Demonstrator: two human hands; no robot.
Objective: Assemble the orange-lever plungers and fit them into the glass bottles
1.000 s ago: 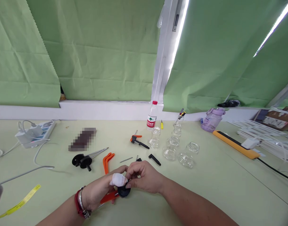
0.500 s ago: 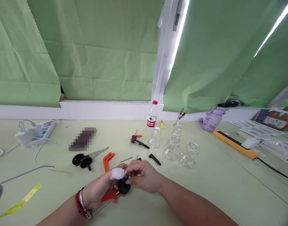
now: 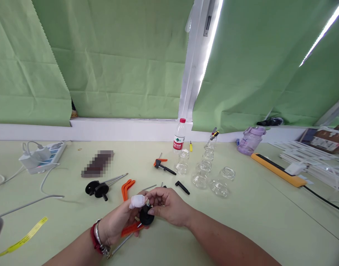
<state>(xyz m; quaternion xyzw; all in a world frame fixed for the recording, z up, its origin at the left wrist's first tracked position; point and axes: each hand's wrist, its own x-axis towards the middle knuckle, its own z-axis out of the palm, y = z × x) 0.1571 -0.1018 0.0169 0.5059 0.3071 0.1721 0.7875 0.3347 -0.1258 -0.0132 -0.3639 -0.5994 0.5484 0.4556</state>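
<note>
My left hand point(image 3: 121, 218), its thumb wrapped in white, is closed around an assembly with a black disc point(image 3: 147, 218), an orange strip point(image 3: 128, 230) and a long metal rod point(image 3: 122, 245). The rod points toward the lower left. With fingers pinched, my right hand point(image 3: 170, 207) touches the disc's upper side; a small metal end shows between the hands. Two similar black discs with rods point(image 3: 101, 191) lie to the left. Just behind my hands are orange curved handles point(image 3: 127, 189), a thin metal pin point(image 3: 149, 187) and a black crank-shaped piece point(image 3: 182, 187).
Several clear glass jars point(image 3: 220, 183) stand right of centre, near a red-capped bottle point(image 3: 179, 136). A black-and-orange piece point(image 3: 165, 168) lies before them. Farther right are a purple bottle point(image 3: 251, 140) and yellow power strip point(image 3: 277, 170). A white power strip point(image 3: 44, 157) sits left.
The left hand has tilted the assembly, so more of the disc's upper part and of the metal rod shows. My right hand's fingers stay at the disc.
</note>
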